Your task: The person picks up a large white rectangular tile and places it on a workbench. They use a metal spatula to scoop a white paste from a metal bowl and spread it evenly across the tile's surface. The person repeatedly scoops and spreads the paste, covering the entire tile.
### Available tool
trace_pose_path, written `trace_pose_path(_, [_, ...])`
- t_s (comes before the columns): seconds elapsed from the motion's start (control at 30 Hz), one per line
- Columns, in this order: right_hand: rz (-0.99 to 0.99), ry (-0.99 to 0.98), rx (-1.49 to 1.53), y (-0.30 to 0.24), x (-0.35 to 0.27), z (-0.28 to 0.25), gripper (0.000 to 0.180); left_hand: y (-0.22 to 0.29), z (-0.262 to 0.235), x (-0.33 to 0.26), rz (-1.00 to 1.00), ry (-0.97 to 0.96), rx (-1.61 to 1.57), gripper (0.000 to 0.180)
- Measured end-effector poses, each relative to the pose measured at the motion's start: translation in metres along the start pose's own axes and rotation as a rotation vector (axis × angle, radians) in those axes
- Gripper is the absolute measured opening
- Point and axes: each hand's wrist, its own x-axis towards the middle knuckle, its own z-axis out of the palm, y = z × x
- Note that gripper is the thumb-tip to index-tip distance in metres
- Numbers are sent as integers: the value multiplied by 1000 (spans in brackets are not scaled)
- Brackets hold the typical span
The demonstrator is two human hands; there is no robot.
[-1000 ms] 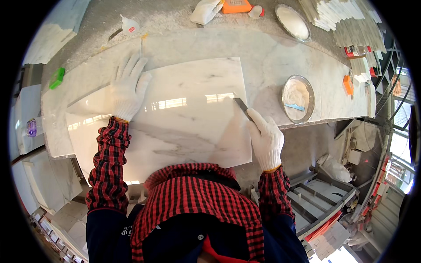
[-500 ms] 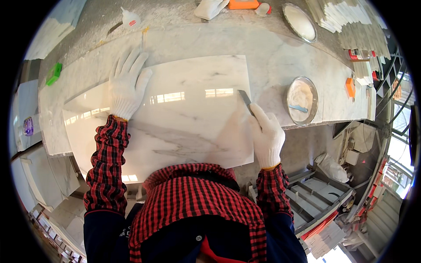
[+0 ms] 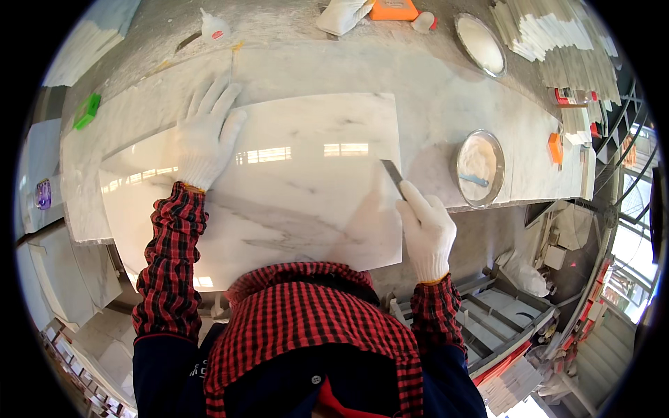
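Note:
A large glossy white marble tile (image 3: 293, 188) with grey veins lies on a stone workbench (image 3: 446, 90) in front of me. My left hand (image 3: 205, 136), in a white glove, presses flat on the tile's far left corner with fingers spread. My right hand (image 3: 425, 230), also gloved, grips a small metal scraper (image 3: 392, 177) whose blade rests against the tile's right edge.
A round metal dish (image 3: 479, 168) with white paste and a blue stick sits right of the tile; a second dish (image 3: 479, 43) lies farther back. Stacked tile strips (image 3: 557, 42), a white glove (image 3: 341, 14), an orange tool (image 3: 394, 10) and a green block (image 3: 87, 111) lie around. Metal shelving (image 3: 502, 327) stands lower right.
The scraper blade has stayed at the tile's right edge, shifting slightly along it. My left hand remains flat on the tile. The view moved a little closer.

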Motion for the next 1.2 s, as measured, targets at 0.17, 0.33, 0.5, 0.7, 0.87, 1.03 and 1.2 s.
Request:
trace_pose_path(0.17, [-18,-17,103,-22,18,-1,33,-2,-1,1,4,-3,24,43])
trace_pose_path(0.33, [-157,-34,127,-42,43,24,31,-5,4,0,26,47,22,41])
trace_pose_path(0.5, [-242,-40,80,-53,58,34,29,-4,3,-1,6,47,6,41])
trace_pose_path(0.7, [-315,-190,-325,-58,59,32,27,-3,2,-2,-13,37,-24,42])
trace_pose_path(0.87, [-369,-195,-136,-34,75,12,29,-6,1,-1,23,82,-19,38])
trace_pose_path(1.03, [-66,-10,471,17,68,17,36,-5,3,-3,-40,194,-211,34])
trace_pose_path(1.2, [448,172,999,10,64,24,42,-8,-5,-12,-152,279,-163,32])
